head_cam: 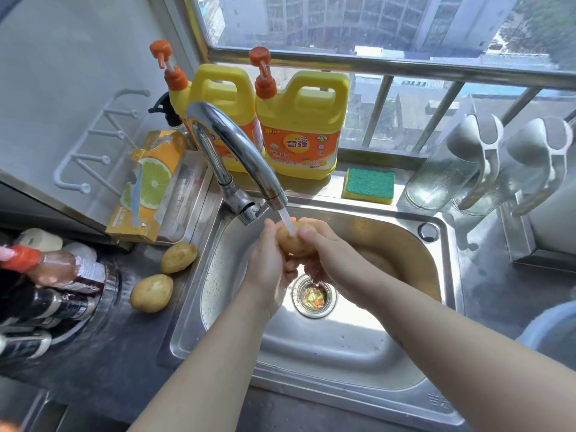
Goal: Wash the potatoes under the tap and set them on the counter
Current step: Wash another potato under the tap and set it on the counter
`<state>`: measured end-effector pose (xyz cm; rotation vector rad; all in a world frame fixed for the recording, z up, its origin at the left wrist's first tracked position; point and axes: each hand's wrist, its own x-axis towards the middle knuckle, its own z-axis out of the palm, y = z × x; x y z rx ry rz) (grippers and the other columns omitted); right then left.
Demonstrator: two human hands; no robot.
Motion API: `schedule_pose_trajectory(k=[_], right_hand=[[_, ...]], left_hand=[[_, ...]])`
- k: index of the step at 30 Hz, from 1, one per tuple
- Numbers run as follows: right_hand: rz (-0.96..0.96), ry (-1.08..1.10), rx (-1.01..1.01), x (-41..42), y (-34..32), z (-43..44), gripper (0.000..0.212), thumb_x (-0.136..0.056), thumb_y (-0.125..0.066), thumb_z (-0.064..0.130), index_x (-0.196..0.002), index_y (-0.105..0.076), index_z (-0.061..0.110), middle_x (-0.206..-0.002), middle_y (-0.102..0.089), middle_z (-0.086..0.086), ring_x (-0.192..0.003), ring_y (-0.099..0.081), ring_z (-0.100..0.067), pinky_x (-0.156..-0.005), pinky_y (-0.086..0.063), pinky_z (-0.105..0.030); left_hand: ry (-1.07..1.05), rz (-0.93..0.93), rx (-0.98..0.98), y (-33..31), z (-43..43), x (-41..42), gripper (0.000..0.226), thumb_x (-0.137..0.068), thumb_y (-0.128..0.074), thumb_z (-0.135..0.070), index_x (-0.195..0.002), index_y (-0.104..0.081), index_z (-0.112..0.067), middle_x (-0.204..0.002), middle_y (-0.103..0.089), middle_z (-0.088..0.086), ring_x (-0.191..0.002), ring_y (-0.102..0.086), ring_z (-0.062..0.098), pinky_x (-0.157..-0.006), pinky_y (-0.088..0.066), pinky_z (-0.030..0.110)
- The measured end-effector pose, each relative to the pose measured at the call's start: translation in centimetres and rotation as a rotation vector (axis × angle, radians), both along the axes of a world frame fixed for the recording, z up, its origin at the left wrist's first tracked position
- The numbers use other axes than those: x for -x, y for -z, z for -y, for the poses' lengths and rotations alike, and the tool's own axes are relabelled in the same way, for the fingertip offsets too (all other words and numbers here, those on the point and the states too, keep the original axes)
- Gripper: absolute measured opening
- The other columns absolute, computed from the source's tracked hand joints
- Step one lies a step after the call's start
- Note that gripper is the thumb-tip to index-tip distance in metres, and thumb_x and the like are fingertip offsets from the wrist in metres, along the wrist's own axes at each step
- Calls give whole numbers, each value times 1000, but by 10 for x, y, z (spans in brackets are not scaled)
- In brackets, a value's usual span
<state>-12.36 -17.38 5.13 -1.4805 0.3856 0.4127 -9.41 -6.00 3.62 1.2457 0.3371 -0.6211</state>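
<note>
Over the steel sink point(448, 275), both my hands hold one yellow-brown potato point(291, 241) under the water running from the chrome tap point(237, 151). My left hand point(269, 263) wraps its left side and my right hand point(324, 254) curls over its right side. Two more potatoes lie on the dark counter left of the sink, one nearer the wall point(178, 257) and one nearer me point(151, 293). The sink drain point(314, 296) holds food scraps.
Two yellow detergent jugs point(299, 129) and a green-yellow sponge point(368, 185) stand behind the sink. An orange box point(146, 188) lies at the back left. Bottles point(46, 288) crowd the left counter. Glass bottles point(452, 169) lean at the right, and a blue basin point(551, 335) sits near the right edge.
</note>
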Motion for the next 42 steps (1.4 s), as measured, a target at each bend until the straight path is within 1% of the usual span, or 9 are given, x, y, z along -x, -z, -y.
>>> schedule_pose_trajectory(k=[4,7,13,19,24,30,35,38,42], right_hand=[[-34,53,-118,0,-5,0,25,-108,-37,34,-108,-60,24,-64,-58,-5,-50,-41,-12,-55,-29,-29],[-20,47,-163,1,-11,0,41,-109,-34,32,-82,-65,31,-51,-53,3,-46,-39,-9,-55,-24,-29],[29,-5,16,6,2,-2,34,-108,-39,37,-139,-40,23,-83,-52,1,-58,-41,-9,-54,-35,-22],[51,37,-13,12,9,-3,36,-108,-41,35,-142,-37,26,-81,-52,2,-60,-40,-10,-56,-35,-23],[-10,97,-149,7,6,1,33,-109,-37,37,-136,-45,22,-71,-51,-5,-57,-39,-12,-57,-34,-28],[58,9,-36,5,6,5,36,-109,-37,37,-139,-40,17,-78,-54,-7,-59,-43,-10,-56,-35,-23],[164,-96,132,7,13,2,52,-100,-43,50,-144,-31,26,-97,-58,9,-80,-57,1,-76,-46,-24],[140,-80,120,6,10,3,44,-107,-41,41,-144,-33,20,-88,-53,11,-66,-54,7,-62,-41,-13],[51,39,-81,2,2,6,35,-110,-33,33,-131,-45,8,-73,-56,-2,-52,-45,-6,-53,-34,-22]], left_hand=[[195,243,-177,0,-4,11,19,-105,-41,-40,-121,-48,-34,-87,-60,-10,-61,-55,-4,-63,-44,15],[192,319,-255,2,-1,14,28,-106,-41,-36,-130,-44,-23,-96,-61,-3,-65,-57,-4,-59,-44,11],[-51,179,-295,-1,15,8,32,-88,-41,-39,-112,-55,-24,-98,-66,9,-81,-60,25,-65,-45,34],[-95,-24,-122,-6,12,7,36,-107,-36,-35,-93,-65,-18,-57,-56,-4,-37,-45,3,-40,-35,17],[7,109,-49,1,1,17,36,-108,-34,-38,-126,-62,-26,-69,-47,-4,-53,-37,5,-54,-34,19],[10,226,-90,0,4,14,36,-97,-49,-44,-119,-61,-19,-72,-53,-4,-58,-41,7,-58,-40,26],[-82,114,-111,-9,10,7,19,-105,-42,-23,-108,-61,-18,-74,-63,-4,-56,-60,2,-48,-46,16],[-34,126,-123,-14,14,7,23,-106,-42,-27,-114,-58,-12,-73,-60,-1,-50,-55,2,-44,-43,16],[75,226,-92,-7,6,8,19,-102,-53,-39,-119,-54,-33,-71,-60,-14,-59,-48,4,-73,-46,31]])
